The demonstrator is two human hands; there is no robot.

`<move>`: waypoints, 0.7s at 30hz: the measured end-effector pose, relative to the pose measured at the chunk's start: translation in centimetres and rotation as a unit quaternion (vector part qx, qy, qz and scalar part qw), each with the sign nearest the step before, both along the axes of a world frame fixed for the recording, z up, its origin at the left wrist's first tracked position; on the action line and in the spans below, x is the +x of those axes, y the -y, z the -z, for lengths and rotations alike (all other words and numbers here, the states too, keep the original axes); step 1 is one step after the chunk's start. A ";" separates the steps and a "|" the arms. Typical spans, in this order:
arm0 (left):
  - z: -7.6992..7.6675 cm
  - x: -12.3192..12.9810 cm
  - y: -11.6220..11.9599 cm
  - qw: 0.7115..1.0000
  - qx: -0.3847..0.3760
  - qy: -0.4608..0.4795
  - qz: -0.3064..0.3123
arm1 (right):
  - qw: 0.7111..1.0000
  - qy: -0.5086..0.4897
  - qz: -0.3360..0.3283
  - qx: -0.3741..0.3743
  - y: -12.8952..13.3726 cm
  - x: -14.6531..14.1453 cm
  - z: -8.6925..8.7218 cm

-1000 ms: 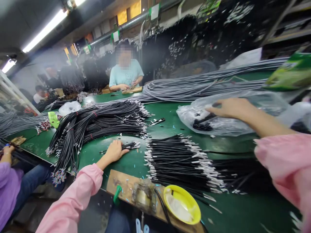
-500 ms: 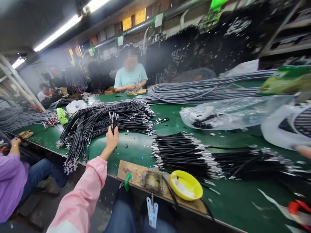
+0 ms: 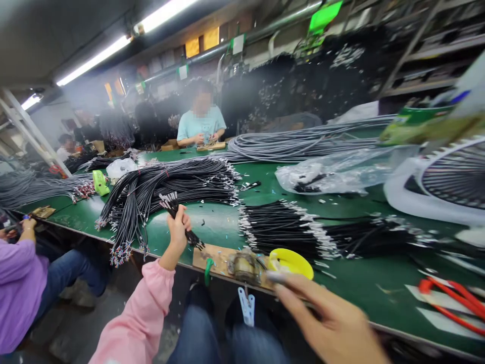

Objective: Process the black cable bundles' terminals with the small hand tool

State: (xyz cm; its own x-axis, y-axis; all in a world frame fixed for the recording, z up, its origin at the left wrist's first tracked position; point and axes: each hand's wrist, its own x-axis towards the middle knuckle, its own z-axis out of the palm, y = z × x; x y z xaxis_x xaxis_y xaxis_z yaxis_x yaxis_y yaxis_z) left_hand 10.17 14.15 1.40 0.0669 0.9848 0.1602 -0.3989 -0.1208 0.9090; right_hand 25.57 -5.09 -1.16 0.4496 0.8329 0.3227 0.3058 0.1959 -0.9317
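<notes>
My left hand (image 3: 177, 228) is closed around a small bundle of short black cables (image 3: 195, 239) with pale stripped ends. It holds them slantwise above the green table, close to the left end of a wooden board (image 3: 215, 254). My right hand (image 3: 326, 316) is in the lower right, blurred, with its fingers stretched forward and nothing clearly between them. Its fingertips come near a yellow dish (image 3: 293, 259) of white material on the board. Beside the dish sits a round device (image 3: 244, 267), its kind unclear. A pile of cut black cables (image 3: 280, 226) lies behind the board.
A large heap of long black cables (image 3: 178, 177) lies left of centre, with coiled grey cable (image 3: 273, 144) behind. On the right are a plastic bag (image 3: 322, 174), a white fan (image 3: 409, 194) and red-handled scissors or pliers (image 3: 450, 296). Co-workers sit opposite (image 3: 202, 121) and at left (image 3: 22, 288).
My right hand has come in from the right edge to the front of the board. My left hand has tilted the cable bundle and brought it slightly nearer the board. The view has shifted.
</notes>
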 end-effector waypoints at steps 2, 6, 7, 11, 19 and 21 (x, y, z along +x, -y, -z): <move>-1.4 0.1 2.8 0.992 -0.032 0.100 0.068 | 0.997 0.062 -0.014 0.045 -2.6 -4.0 -0.3; -3.6 0.2 7.5 0.965 -0.069 0.231 0.106 | 0.997 0.036 -0.041 0.058 -6.3 -9.3 0.1; -4.0 0.1 8.3 0.958 -0.092 0.255 0.096 | 0.998 0.016 -0.030 0.053 -6.5 -10.0 0.2; -5.1 -0.7 9.7 0.924 -0.180 0.323 0.094 | 0.997 -0.013 0.012 0.081 -5.4 -11.0 0.1; -4.5 -1.9 10.2 0.913 -0.180 0.349 0.108 | 0.928 0.243 0.144 0.244 -4.0 -10.3 -0.6; -4.5 -2.4 10.4 0.906 -0.208 0.333 0.155 | 0.934 0.250 0.096 0.235 -3.5 -10.0 -0.8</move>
State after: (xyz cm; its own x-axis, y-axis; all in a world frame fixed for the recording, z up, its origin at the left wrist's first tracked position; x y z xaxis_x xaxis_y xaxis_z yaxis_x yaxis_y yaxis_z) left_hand 7.77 3.75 5.85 0.3762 0.9194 -0.1147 -0.8320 0.3897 0.3949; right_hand 15.61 -1.55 -0.38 0.2719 0.4658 0.8421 0.7516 0.4437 -0.4881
